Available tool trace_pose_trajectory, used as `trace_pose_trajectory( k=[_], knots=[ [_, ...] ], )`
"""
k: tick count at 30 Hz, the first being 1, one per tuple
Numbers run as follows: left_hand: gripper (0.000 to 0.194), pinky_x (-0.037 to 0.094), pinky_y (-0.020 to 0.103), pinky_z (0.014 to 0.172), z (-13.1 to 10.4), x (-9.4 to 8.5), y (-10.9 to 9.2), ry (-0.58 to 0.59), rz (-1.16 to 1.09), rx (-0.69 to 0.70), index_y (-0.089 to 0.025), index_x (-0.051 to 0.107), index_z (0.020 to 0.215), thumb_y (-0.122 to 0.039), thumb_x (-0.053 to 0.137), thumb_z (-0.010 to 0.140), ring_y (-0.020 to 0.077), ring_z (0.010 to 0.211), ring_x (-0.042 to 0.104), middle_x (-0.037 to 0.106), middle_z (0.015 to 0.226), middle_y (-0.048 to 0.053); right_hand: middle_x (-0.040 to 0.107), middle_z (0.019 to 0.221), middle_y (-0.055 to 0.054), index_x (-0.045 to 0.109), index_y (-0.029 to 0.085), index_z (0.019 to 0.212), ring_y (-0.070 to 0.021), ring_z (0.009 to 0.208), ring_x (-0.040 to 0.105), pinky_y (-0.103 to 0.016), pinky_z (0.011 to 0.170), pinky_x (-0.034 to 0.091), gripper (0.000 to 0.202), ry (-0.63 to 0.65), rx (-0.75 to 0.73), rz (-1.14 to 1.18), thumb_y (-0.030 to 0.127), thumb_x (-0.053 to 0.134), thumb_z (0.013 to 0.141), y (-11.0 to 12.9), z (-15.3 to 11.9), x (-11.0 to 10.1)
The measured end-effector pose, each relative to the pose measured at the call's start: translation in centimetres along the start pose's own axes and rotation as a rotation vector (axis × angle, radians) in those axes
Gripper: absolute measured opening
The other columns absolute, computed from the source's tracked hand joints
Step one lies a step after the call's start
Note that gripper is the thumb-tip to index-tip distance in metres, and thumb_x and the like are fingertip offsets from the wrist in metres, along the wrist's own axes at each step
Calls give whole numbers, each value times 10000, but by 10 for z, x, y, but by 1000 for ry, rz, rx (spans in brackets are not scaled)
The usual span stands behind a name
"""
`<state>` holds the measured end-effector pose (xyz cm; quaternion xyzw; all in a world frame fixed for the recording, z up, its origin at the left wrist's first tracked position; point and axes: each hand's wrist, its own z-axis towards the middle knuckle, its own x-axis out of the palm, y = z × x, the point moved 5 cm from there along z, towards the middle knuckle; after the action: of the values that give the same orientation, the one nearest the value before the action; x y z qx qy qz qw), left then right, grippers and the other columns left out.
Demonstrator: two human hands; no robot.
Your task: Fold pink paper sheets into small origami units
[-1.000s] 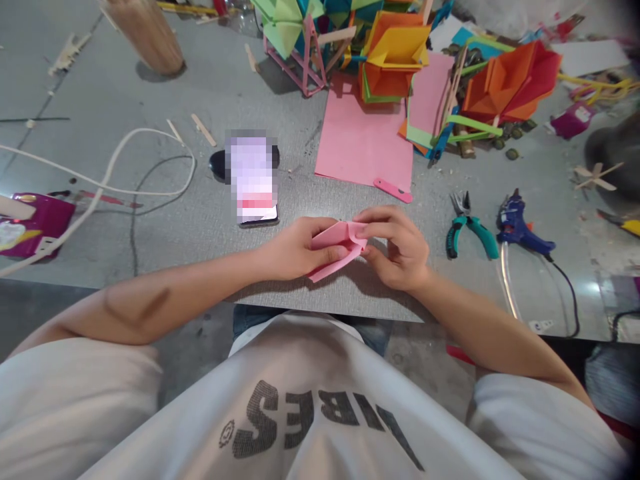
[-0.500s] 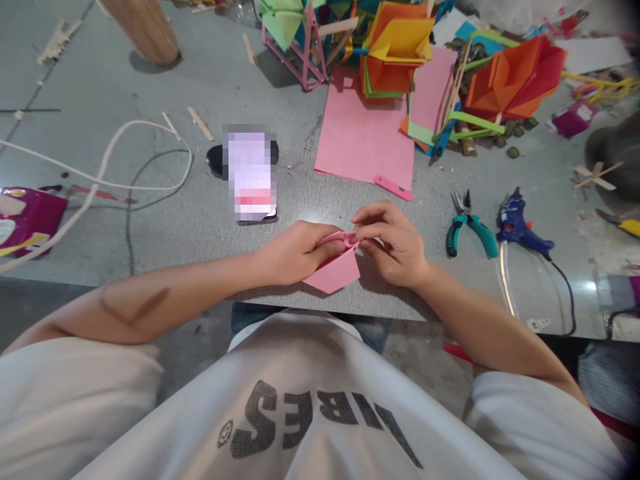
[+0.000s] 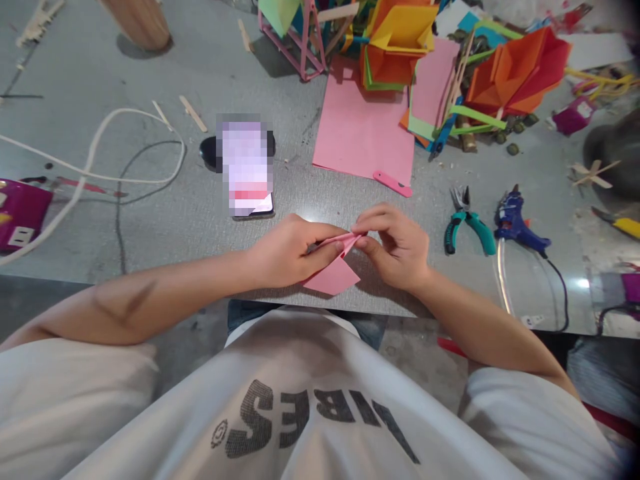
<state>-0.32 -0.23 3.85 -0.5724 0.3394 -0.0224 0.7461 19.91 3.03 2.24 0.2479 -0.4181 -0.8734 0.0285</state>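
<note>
A folded piece of pink paper is held between both hands, just above the table's near edge. My left hand grips its left side, thumb on top and fingers hidden behind. The thumb and index finger of my right hand pinch the upper right tip of the folds. Beyond the hands lies a flat pink sheet with a pink cutter on its near edge. A phone with a blurred screen rests left of the sheet.
Teal pliers and a blue glue gun lie on the right. Folded orange and yellow paper shapes crowd the back. A white cable loops across the left, near a wooden cylinder.
The folds at the top of the pink paper have come closer together, and my right fingertips now pinch its tip. The whole view has shifted slightly.
</note>
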Motion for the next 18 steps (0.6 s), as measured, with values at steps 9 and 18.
trace_pose_trajectory(
  k=[9,18],
  knots=[
    [381,313,253,569,-3,2,-5,21,39,82,-196,788,898,-350,536,1138,98,565,335,468,634,-50,799,926,-24,799,297,1032,-207,851,748,-390,788,640,126,64,92,203,416,818,1069,5,5,3],
    [358,363,231,590,-3,3,-3,-16,44,155,-190,762,880,-297,538,1137,86,561,452,610,671,-32,779,876,-20,770,268,965,-182,797,720,-354,745,597,186,91,129,266,396,781,1098,4,7,3]
  ],
)
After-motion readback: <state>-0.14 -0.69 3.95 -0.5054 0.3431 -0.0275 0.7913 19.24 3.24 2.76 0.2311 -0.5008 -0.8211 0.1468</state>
